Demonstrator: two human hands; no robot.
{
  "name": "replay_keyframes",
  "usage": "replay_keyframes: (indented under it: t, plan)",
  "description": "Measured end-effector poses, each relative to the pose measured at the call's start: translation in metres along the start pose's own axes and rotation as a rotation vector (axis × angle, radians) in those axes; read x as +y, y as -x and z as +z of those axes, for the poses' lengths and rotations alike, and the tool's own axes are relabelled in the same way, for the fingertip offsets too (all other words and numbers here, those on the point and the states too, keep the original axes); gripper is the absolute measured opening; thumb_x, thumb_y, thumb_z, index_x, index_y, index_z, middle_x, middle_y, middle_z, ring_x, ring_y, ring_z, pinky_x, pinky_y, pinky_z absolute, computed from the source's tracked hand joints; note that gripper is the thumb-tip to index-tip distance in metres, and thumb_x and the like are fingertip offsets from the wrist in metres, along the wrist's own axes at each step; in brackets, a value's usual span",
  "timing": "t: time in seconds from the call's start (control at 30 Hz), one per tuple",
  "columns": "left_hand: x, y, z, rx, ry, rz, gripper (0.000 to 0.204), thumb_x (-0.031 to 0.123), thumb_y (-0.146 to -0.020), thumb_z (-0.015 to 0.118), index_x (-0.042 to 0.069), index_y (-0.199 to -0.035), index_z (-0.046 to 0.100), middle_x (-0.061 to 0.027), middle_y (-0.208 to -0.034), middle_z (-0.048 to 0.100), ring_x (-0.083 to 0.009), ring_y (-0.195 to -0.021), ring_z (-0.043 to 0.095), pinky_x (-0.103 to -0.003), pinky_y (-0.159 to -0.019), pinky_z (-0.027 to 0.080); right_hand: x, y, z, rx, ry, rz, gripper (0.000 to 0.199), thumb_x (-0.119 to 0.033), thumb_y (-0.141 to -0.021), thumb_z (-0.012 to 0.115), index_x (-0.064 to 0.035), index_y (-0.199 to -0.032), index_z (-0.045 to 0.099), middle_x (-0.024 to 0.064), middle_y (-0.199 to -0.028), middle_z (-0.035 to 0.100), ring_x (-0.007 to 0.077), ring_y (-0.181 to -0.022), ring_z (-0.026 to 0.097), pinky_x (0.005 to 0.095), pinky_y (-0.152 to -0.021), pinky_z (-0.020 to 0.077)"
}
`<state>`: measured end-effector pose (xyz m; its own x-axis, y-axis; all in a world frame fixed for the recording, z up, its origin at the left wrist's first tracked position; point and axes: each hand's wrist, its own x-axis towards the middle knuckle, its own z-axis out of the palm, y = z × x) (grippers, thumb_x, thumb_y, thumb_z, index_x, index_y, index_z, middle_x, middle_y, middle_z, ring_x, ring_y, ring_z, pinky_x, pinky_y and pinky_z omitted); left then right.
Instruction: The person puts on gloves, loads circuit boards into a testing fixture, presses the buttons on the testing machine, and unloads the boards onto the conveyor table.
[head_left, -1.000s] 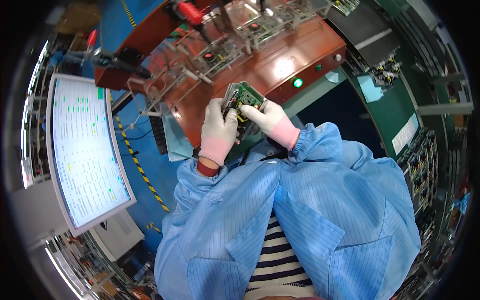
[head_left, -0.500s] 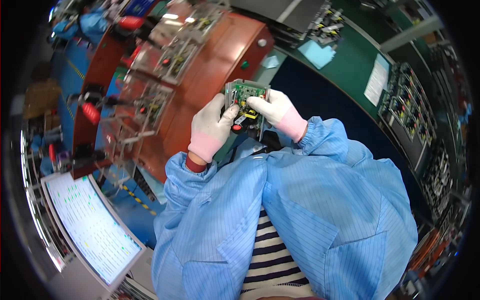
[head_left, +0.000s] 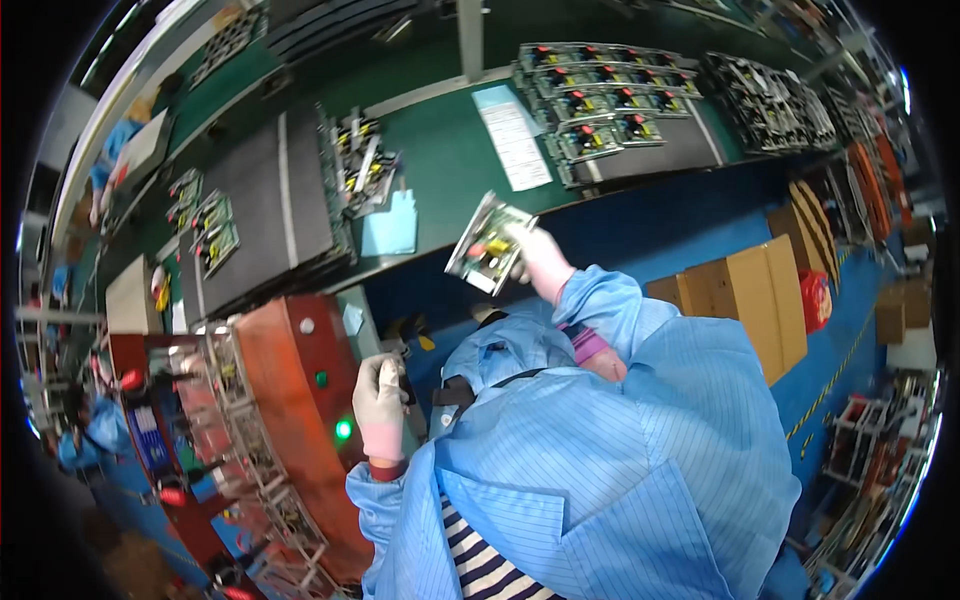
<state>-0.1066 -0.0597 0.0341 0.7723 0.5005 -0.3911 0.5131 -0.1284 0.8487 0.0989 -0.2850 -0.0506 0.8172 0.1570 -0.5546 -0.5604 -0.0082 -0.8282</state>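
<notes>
My right hand (head_left: 538, 258), in a pale glove, holds a green circuit board (head_left: 487, 250) by its edge, out over the front edge of the green workbench (head_left: 450, 170). My left hand (head_left: 381, 405), also gloved, hangs close to my chest beside the red-brown test machine (head_left: 285, 400). Its fingers are curled around something small and dark that I cannot make out. Both sleeves are light blue, over a striped shirt.
Rows of circuit boards (head_left: 600, 100) lie on black trays at the bench's far right, and more boards (head_left: 205, 225) at the left. A white paper sheet (head_left: 512, 135) and a blue card (head_left: 392, 225) lie mid-bench. Cardboard boxes (head_left: 750, 295) stand on the blue floor.
My view has swung from the machine toward the bench. My left hand has let go of the board and dropped back; my right hand has carried the board out to the bench.
</notes>
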Motion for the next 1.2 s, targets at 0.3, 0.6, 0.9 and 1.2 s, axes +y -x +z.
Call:
replay_keyframes:
  t: [0.3,0.6,0.9,1.2]
  plan:
    - [0.02,-0.044,0.042,-0.119,-0.074,0.003,0.024,0.025,-0.099,0.052,0.005,-0.103,0.064,-0.0041,-0.084,0.062,-0.011,-0.057,0.051,-0.024,-0.052,0.043,-0.007,-0.107,-0.169,0.548,-0.347,-0.115,0.044,-0.043,-0.09,0.057,-0.0033,-0.109,0.061,0.0095,-0.086,0.061,0.0147,-0.059,0.054,0.0225,-0.042,0.0378]
    - [0.018,-0.072,0.071,-0.208,-0.06,0.025,0.023,0.024,-0.1,0.052,0.004,-0.105,0.064,-0.0045,-0.086,0.063,-0.0105,-0.058,0.051,-0.023,-0.052,0.043,0.009,-0.168,-0.19,0.734,-0.593,-0.115,0.042,-0.029,-0.09,0.064,-0.0017,-0.12,0.054,0.0168,-0.109,0.058,0.0247,-0.075,0.064,0.0296,-0.052,0.052]
    - [0.007,-0.073,0.068,-0.138,0.02,-0.007,0.023,0.023,-0.101,0.051,0.003,-0.104,0.062,-0.0048,-0.086,0.063,-0.0085,-0.057,0.049,-0.022,-0.052,0.041,0.015,-0.161,-0.173,1.081,0.085,-0.367,0.059,-0.032,-0.087,0.063,-0.006,-0.136,0.042,0.0243,-0.127,0.049,0.0372,-0.098,0.062,0.0493,-0.073,0.0549]
    - [-0.012,-0.066,0.059,-0.112,-0.051,-0.037,0.024,0.025,-0.1,0.053,0.004,-0.107,0.064,-0.0044,-0.092,0.063,-0.0116,-0.063,0.054,-0.024,-0.057,0.046,-0.037,-0.171,-0.141,0.9,1.375,-0.743,0.046,-0.047,-0.083,0.062,-0.0348,-0.128,0.059,0.0081,-0.134,0.055,0.0318,-0.118,0.053,0.0456,-0.098,0.0422]
